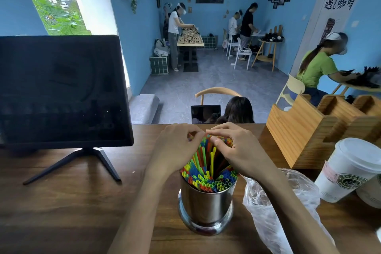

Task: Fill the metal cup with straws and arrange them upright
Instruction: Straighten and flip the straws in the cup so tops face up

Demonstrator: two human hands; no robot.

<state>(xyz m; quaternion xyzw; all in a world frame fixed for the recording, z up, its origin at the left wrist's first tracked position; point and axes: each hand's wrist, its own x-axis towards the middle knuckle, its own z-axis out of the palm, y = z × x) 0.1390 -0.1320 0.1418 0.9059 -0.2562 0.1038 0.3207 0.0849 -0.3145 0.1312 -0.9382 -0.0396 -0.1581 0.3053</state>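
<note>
A metal cup (pixel 206 202), packed with coloured straws (pixel 208 179), stood on the near edge of our wooden counter (pixel 72 202). Our left hand (pixel 175 148) and right hand (pixel 237 148) curled over a taller bunch at the far side of the cup, fingers pinching its upper ends. The straws looked light, thin and easily crushed, so we judged a loose grip near the tops safest, while the steel cup seemed heavy enough to stay put. A crumpled plastic bag (pixel 274 202) lay just beside the cup, with a lidded paper cup (pixel 348 169), wooden organiser (pixel 305 130) and dark monitor (pixel 61 88) beyond.
</note>
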